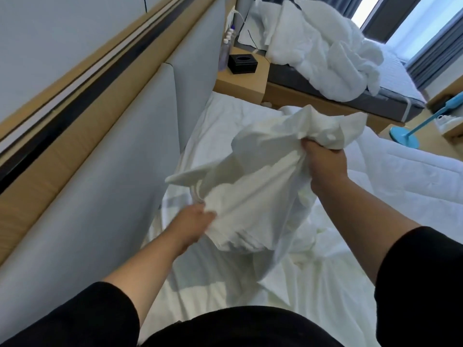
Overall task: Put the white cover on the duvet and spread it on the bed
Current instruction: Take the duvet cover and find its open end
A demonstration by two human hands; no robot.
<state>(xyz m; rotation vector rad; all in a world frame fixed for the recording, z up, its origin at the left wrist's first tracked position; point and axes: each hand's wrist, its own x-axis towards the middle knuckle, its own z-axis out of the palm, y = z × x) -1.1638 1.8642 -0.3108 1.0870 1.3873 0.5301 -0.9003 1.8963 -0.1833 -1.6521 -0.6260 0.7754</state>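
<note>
A white cover (255,186) hangs bunched in the air over the bed (213,284), held between both hands. My left hand (193,224) grips its lower left edge near a thin tie or loop. Higher up, my right hand (323,164) is closed on a thick bunch of the fabric. The quilted white duvet (390,176) lies on the right side of the bed, partly behind my right arm. The cover's lower part drapes down onto the wrinkled sheet.
A grey padded headboard (112,184) runs along the left. A wooden nightstand (240,81) holds a black tissue box (242,63) and small bottles. A second bed (350,78) beyond carries rumpled white bedding. A blue stand (406,139) is on the floor at right.
</note>
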